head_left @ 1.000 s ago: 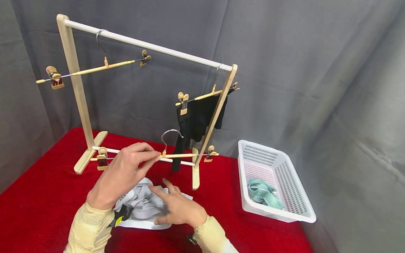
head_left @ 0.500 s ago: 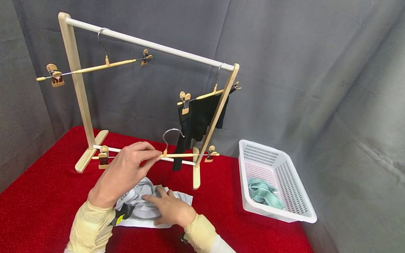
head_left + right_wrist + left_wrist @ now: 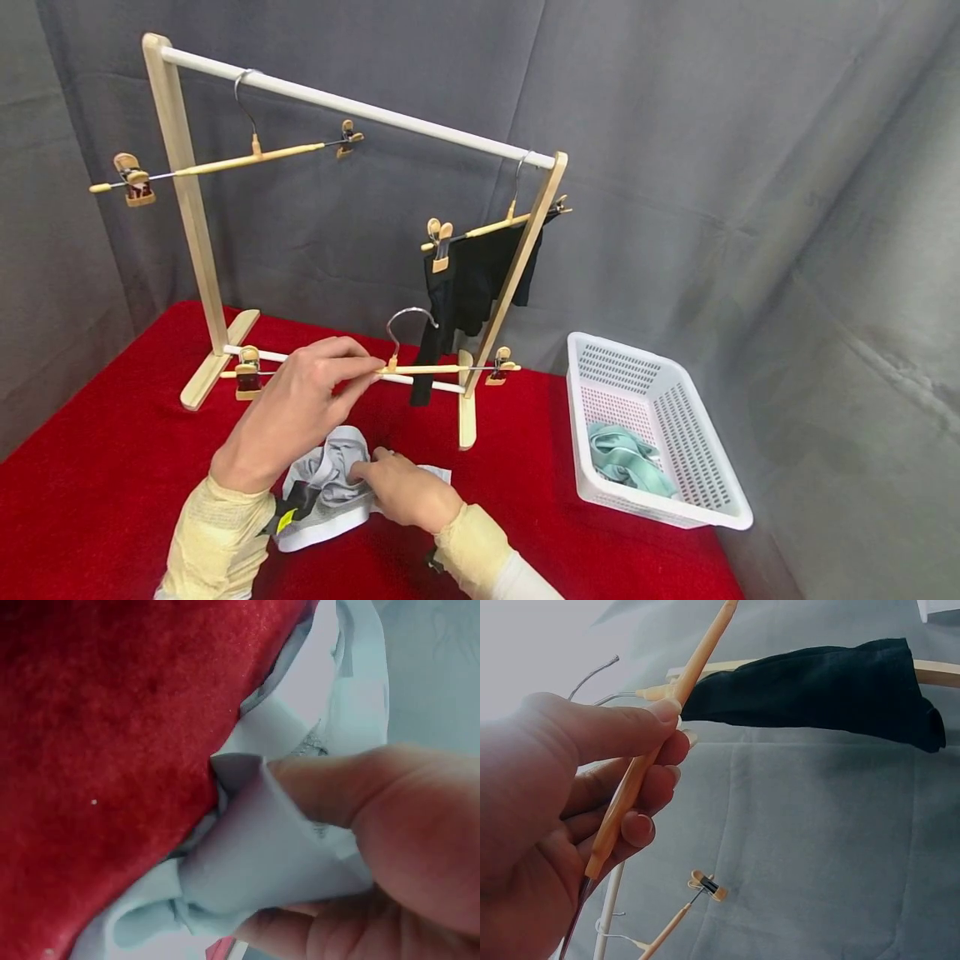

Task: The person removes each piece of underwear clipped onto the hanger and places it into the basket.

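Observation:
My left hand (image 3: 300, 408) pinches the wooden middle of a clip hanger (image 3: 427, 368) between thumb and fingers. The hanger's metal hook points up, and its two clips hold nothing. In the left wrist view, the thumb presses the hanger (image 3: 697, 656) just below the hook's base. Lower down, my right hand (image 3: 412, 492) grips a crumpled light grey garment (image 3: 341, 467) with a wide pale band, lying on the red cloth. The right wrist view shows a fold of this garment (image 3: 262, 847) between thumb and fingers. Part of it is hidden behind both hands.
A wooden rack (image 3: 176, 158) with a white rail (image 3: 337, 104) stands behind the hands. On it hang a bare clip hanger (image 3: 225, 164) at left and a black garment (image 3: 476, 271) at right. A white basket (image 3: 600, 492) holds a teal garment (image 3: 626, 458).
My right hand has moved left into the grey garment and its spread fingers have closed on a fold. The garment has bunched and shifted. My left hand still holds the hanger in about the same place.

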The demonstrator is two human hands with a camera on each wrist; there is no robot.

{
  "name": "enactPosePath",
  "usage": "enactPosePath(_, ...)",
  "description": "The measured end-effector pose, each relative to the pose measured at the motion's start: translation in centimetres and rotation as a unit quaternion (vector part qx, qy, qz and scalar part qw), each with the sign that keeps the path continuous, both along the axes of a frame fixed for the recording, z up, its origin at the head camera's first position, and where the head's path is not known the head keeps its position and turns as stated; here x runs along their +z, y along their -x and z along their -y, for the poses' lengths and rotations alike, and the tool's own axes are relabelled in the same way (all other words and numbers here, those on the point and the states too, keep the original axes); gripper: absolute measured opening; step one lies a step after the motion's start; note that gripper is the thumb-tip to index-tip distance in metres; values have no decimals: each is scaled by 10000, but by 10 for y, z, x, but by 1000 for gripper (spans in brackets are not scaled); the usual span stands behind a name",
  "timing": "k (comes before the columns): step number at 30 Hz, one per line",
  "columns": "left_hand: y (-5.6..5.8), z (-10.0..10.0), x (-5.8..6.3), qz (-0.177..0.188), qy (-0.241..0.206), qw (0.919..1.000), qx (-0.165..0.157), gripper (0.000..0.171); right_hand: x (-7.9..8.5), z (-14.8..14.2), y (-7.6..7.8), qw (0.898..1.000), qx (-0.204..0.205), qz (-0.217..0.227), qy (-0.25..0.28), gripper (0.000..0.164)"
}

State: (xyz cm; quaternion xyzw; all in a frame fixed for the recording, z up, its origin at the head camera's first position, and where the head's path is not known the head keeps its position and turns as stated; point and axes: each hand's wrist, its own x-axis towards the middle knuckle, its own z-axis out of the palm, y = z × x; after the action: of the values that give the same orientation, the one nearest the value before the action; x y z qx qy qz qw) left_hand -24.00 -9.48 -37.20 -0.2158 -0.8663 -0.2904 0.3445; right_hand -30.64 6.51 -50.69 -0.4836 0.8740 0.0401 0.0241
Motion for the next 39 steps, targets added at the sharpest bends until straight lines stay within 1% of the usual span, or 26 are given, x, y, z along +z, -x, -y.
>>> enactPosePath(3, 1, 0, 0, -47, 16, 10000, -6, 28, -2, -1, 2, 9999, 12, 158, 6, 39)
enactPosePath(10, 2, -1, -2, -188, 171, 9997, -37, 27, -3, -9, 8, 9974, -2, 706, 139, 39)
enactPosePath(13, 2, -1, -2, -223, 161, 9996, -22, 27, 0, -15, 13, 9941, -11, 1051, 276, 44)
enactPosePath(17, 3, -1, 0, -214, 85, 9997, -22, 27, 8, -27, 20, 9885, 57, 1378, 617, 44)
enactPosePath(20, 4, 0, 2, -268, 20, 9996, -13, 26, 16, -36, 25, 9853, 246, 1389, 967, 40)
enactPosePath(22, 5, 2, 3, -373, -19, 9993, -27, 27, 21, -42, 28, 9823, 317, 1412, 1189, 38)
enactPosePath(27, 5, 10, 2, -760, -103, 9969, -146, 28, 33, -55, 31, 9743, 160, 1599, 1577, 38)
enactPosePath(31, 3, 14, 3, -975, -165, 9950, -149, 28, 45, -66, 30, 9708, 70, 1543, 1837, 36)
enactPosePath(33, 3, 16, 3, -997, -185, 9948, -117, 28, 52, -72, 29, 9697, 12, 1481, 1943, 34)
enactPosePath(36, 3, 17, 2, -920, -190, 9956, -28, 29, 63, -81, 26, 9677, -59, 1334, 2137, 31)
enactPosePath(39, 2, 18, 1, -824, -160, 9965, 47, 29, 72, -92, 24, 9621, -231, 1216, 2431, 32)
